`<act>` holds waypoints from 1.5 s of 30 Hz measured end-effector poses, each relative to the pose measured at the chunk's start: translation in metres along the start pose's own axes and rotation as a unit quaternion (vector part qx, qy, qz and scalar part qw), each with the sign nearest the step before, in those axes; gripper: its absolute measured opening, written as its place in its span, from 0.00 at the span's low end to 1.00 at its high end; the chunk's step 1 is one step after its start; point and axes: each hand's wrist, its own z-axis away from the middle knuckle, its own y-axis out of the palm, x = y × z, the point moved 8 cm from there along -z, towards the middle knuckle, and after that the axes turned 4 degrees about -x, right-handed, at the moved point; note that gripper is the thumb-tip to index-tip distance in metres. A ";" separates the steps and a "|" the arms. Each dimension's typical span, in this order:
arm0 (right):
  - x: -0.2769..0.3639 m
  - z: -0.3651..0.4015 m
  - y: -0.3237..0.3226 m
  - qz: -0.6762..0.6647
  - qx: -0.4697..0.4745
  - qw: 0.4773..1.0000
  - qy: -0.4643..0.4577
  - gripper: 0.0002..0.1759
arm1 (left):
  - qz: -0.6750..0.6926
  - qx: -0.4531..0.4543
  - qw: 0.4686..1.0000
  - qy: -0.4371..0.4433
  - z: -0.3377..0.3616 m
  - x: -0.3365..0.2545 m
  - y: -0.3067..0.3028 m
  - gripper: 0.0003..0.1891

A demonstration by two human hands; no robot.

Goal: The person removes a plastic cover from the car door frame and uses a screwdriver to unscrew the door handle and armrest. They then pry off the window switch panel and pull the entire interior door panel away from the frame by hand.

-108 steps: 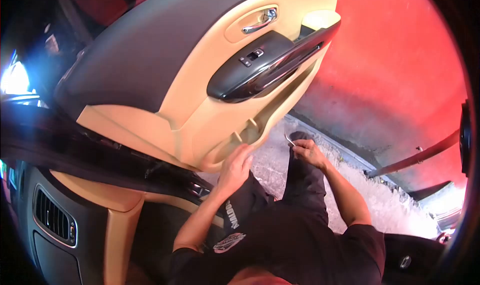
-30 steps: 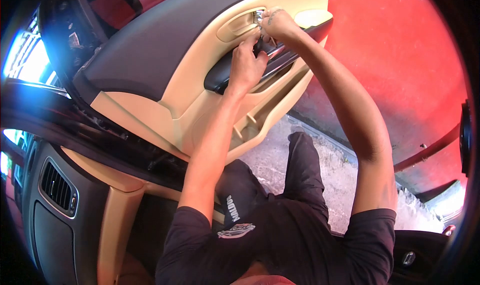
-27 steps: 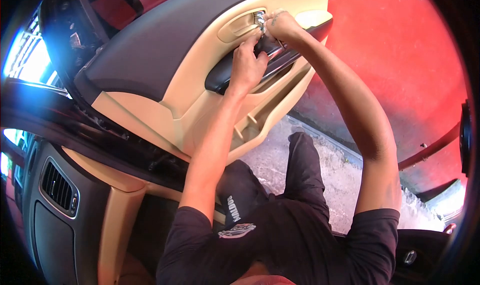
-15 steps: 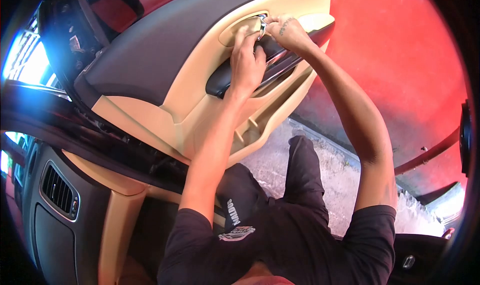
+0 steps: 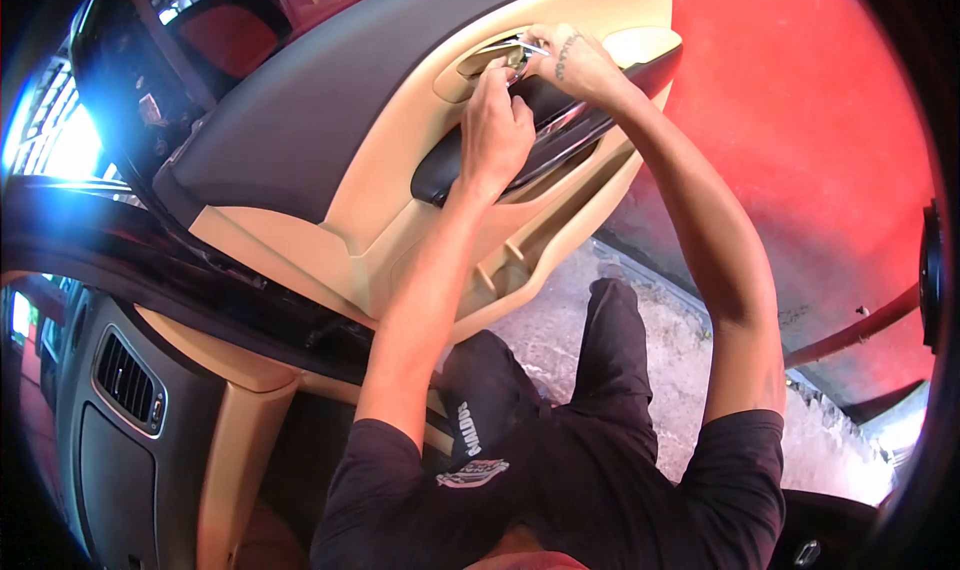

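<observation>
Both of my hands are at the chrome inner door handle [image 5: 537,45] of an opened car door. My right hand [image 5: 577,65] is closed around the outer end of this handle, its fingertips partly hidden. From below, my left hand [image 5: 497,135] pinches the near side of the handle and its beige surround, thumb and fingers close together. A dark gap shows in the handle recess [image 5: 478,63] beside my left fingertips. The beige and dark grey door panel [image 5: 290,120] surrounds it, with a black armrest [image 5: 437,167] just under my left hand.
A beige door pocket [image 5: 520,280] runs along the panel's lower edge. The dashboard with an air vent [image 5: 128,375] is at the lower left. A red wall [image 5: 790,120] stands to the right, above a rough concrete floor [image 5: 550,320]. A side mirror [image 5: 232,35] sits beyond the door.
The handle now stands tilted out of its recess, and a dark gap has appeared beside it. My hands stay on it, with only small shifts. The view has moved slightly.
</observation>
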 end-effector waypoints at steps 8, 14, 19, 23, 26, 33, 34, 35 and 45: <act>-0.003 -0.002 0.006 -0.006 -0.048 0.994 -0.101 0.16 | -0.067 0.000 0.998 0.017 0.019 -0.016 0.006 0.25; 0.000 0.022 -0.051 0.025 -0.201 0.958 -0.205 0.13 | -0.088 0.002 0.995 0.050 0.022 -0.016 0.011 0.30; -0.039 0.091 -0.074 -0.103 -0.245 0.962 -0.063 0.13 | -0.086 0.021 0.996 0.002 0.022 -0.012 0.009 0.31; -0.095 0.172 -0.030 -0.255 -0.216 0.922 0.196 0.13 | 0.002 0.050 0.997 -0.062 0.020 0.011 0.007 0.32; -0.111 0.235 0.021 -0.320 -0.191 0.885 0.280 0.15 | 0.056 0.072 0.992 -0.090 0.015 0.025 0.001 0.32; -0.113 0.323 0.107 -0.408 -0.071 0.821 0.394 0.16 | 0.131 0.058 0.979 -0.145 0.018 0.020 -0.002 0.32; -0.109 0.330 0.113 -0.427 -0.056 0.806 0.406 0.16 | 0.140 0.037 0.978 -0.149 0.019 0.020 -0.005 0.32; -0.108 0.336 0.117 -0.433 -0.055 0.802 0.408 0.16 | 0.150 0.014 0.977 -0.152 0.020 0.019 -0.009 0.31; -0.093 0.388 0.156 -0.473 0.075 0.772 0.418 0.12 | 0.075 0.003 0.994 -0.080 0.072 -0.016 -0.021 0.26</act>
